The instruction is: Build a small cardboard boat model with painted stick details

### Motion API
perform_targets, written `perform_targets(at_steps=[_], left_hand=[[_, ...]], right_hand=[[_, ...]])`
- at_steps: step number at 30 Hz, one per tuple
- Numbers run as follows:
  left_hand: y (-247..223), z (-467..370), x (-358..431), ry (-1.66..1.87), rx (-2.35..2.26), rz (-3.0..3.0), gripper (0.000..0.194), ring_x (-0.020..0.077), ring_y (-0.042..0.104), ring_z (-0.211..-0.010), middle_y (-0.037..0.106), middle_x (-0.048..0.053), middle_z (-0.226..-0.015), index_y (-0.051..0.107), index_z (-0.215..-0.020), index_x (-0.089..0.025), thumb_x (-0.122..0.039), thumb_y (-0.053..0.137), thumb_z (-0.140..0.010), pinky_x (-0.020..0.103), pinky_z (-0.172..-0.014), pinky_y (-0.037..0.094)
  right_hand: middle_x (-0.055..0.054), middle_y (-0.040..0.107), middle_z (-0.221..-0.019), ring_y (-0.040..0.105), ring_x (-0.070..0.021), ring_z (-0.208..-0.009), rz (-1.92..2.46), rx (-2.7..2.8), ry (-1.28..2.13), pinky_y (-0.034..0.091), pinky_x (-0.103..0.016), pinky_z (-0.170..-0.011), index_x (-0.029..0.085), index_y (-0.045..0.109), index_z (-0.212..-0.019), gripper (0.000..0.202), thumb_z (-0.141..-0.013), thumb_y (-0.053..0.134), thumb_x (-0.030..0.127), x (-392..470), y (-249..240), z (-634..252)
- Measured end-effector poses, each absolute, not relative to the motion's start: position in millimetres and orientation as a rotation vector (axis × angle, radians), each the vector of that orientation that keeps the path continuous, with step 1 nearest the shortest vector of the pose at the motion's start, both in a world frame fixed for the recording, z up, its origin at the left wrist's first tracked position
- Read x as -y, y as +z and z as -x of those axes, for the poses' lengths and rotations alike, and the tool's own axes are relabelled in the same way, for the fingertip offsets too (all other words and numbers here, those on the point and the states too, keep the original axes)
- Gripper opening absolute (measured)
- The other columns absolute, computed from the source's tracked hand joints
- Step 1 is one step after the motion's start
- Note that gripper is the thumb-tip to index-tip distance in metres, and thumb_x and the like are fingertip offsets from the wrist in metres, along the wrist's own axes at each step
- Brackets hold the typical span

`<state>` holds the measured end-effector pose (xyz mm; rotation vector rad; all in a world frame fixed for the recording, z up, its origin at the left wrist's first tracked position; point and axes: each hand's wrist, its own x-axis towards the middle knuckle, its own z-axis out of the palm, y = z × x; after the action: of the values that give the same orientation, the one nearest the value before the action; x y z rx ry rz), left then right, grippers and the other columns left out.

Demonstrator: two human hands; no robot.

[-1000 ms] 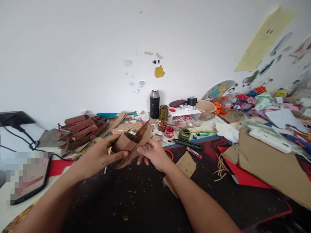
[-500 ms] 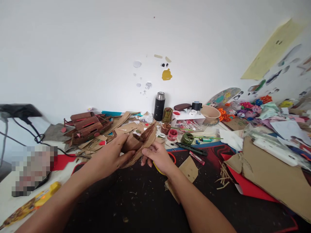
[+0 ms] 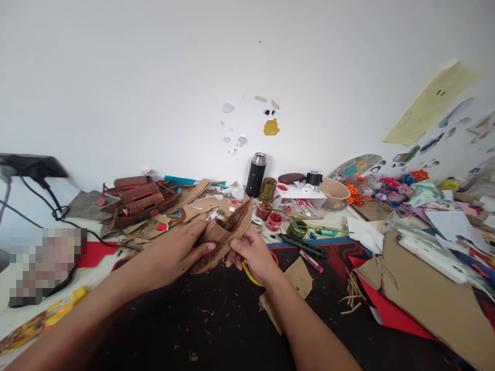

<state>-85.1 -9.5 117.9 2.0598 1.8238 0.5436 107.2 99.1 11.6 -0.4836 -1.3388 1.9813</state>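
Evidently cluttered, the white surface (image 3: 13,327) carries, at far left, a yellow, brown-patterned tool (image 3: 50,314) with a glowing orange spot. Behind it, near the wall, stands a dark-brown model boat (image 3: 141,198) with curved roofs. Next comes the left hand (image 3: 176,252), grasping a brown cardboard hull with a boxy cabin (image 3: 221,246) between thumb and fingers. That hull tilts, its right end raised, above a black mat (image 3: 185,314). At its near side the right hand (image 3: 253,257) pinches the edge, thumb on top, a curved yellow handle (image 3: 249,275) just beneath. Further right sit an open jar of red paint (image 3: 274,221), an open jar of dark-green paint (image 3: 297,229) and a large tan cardboard sheet (image 3: 429,293).
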Motion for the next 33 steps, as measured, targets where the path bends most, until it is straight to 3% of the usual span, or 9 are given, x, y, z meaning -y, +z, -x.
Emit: perform_targets(at_steps=[17,24,28,33], left_hand=[[98.9,96.8,7.0,0.604,-1.768,-2.061,0.062,0.0302,0.063,-0.141,0.064,0.010,-0.156,0.055,-0.155,-0.025,-0.060,0.032,-0.110,0.042,-0.118,0.050],[99.7,89.3,2.5,0.658,-1.836,-2.093,0.067,0.0358,0.065,-0.138,0.066,0.019,-0.153,0.049,-0.159,-0.017,-0.058,0.035,-0.107,0.049,-0.111,0.053],[97.6,86.4,-0.1,0.777,-1.865,-1.992,0.067,0.0353,0.075,-0.120,0.076,0.019,-0.134,0.036,-0.163,-0.018,-0.055,0.040,-0.107,0.048,-0.099,0.058],[93.3,82.6,-1.6,0.981,-1.923,-1.937,0.055,0.0343,0.075,-0.114,0.076,0.018,-0.128,0.048,-0.144,-0.020,-0.055,0.055,-0.101,0.044,-0.091,0.058]], right_hand=[[0.002,0.070,-0.071,0.070,-0.0151,-0.049,0.515,1.363,2.014,0.037,-0.017,-0.033,0.018,0.067,-0.104,0.058,-0.073,0.095,0.058,-100.8,10.4,-108.3],[-0.002,0.074,-0.083,0.070,-0.0136,-0.048,0.553,1.347,2.016,0.035,-0.017,-0.032,0.018,0.068,-0.104,0.057,-0.073,0.094,0.058,-97.6,11.8,-107.1],[-0.002,0.074,-0.082,0.068,-0.0132,-0.046,0.547,1.316,2.020,0.034,-0.017,-0.031,0.019,0.066,-0.102,0.058,-0.073,0.093,0.060,-95.6,13.6,-106.1],[-0.002,0.074,-0.082,0.066,-0.0115,-0.043,0.567,1.252,2.004,0.032,-0.017,-0.031,0.018,0.065,-0.097,0.058,-0.072,0.094,0.061,-95.6,14.5,-105.2]])
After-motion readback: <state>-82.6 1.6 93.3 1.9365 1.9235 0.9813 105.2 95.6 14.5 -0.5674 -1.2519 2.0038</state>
